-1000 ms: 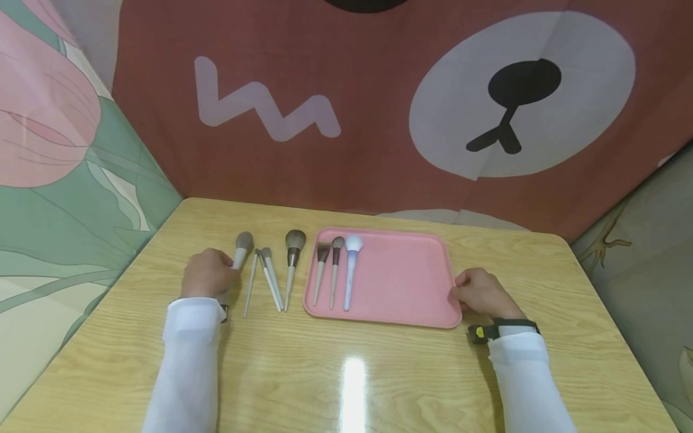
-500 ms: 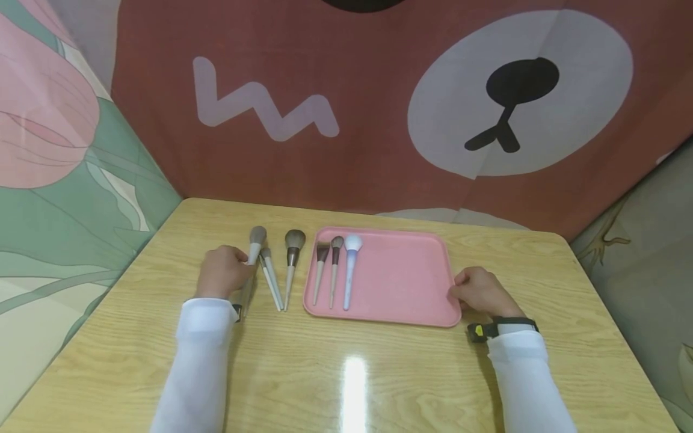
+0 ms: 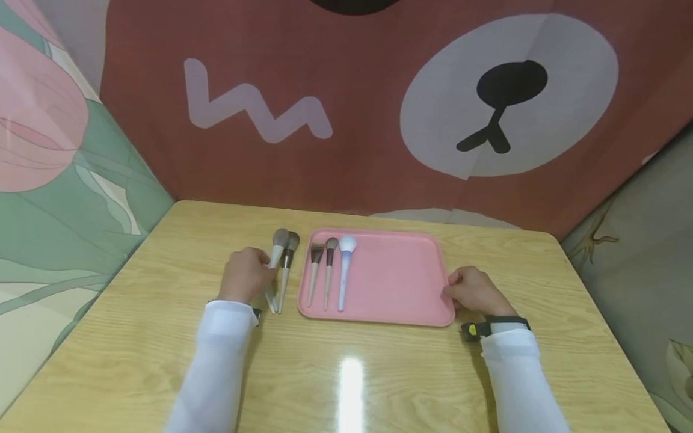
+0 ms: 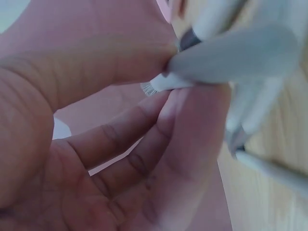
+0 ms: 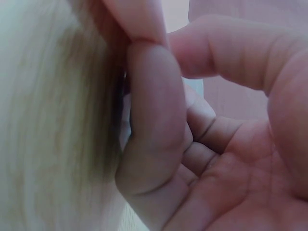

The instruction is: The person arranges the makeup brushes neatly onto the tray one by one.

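At a wood-grain table [image 3: 406,373], the person's left hand [image 3: 245,275] pinches a grey-tipped brush [image 3: 278,240] just left of a dark-collared brush [image 3: 286,261]; farther right, three brushes [image 3: 329,264] lie on a pink tray [image 3: 392,276], pinched at its edge by the right hand [image 3: 475,290].

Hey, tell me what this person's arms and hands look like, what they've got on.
White sleeves cover both arms. The left hand and right hand are ungloved. The right wrist wears a black band with a small black device marked yellow; a dark piece shows at the left wrist.
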`<action>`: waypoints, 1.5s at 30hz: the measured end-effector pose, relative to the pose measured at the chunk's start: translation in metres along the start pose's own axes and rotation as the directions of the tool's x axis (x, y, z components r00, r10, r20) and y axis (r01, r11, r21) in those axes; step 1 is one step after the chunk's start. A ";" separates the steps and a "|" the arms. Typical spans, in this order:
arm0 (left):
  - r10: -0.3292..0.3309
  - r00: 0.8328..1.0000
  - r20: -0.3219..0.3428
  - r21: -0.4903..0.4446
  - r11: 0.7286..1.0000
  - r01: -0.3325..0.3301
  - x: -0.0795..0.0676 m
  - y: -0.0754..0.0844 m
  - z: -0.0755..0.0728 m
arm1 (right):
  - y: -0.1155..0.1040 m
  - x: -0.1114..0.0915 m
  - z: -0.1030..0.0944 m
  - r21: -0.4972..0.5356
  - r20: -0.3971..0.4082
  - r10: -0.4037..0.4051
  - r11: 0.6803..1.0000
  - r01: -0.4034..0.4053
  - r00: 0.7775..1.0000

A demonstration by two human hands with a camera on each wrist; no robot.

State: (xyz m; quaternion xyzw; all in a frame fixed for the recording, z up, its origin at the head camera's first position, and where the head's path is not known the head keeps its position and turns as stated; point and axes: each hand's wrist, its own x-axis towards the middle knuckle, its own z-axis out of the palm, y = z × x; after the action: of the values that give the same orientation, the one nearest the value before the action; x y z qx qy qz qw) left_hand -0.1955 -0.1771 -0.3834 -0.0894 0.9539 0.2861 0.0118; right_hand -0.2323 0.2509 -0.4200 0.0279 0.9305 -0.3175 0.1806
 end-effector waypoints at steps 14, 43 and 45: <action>0.104 0.995 -0.004 -0.016 0.994 -0.104 0.005 0.066 0.030 | -0.001 -0.001 -0.001 -0.002 0.011 0.048 0.999 -0.048 0.999; 0.152 0.986 0.063 0.115 0.981 -0.158 0.009 0.140 0.101 | 0.000 0.001 -0.003 0.025 0.028 0.027 0.999 -0.028 0.999; 0.143 0.988 0.062 0.147 0.978 -0.151 0.011 0.141 0.104 | 0.000 0.001 -0.003 0.027 0.032 0.026 0.999 -0.027 0.999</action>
State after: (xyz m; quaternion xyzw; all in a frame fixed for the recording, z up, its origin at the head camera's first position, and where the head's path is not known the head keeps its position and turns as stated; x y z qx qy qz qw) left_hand -0.2340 -0.0059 -0.3945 -0.0103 0.9762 0.2154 0.0217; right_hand -0.2338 0.2528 -0.4183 0.0377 0.9227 -0.3280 0.1991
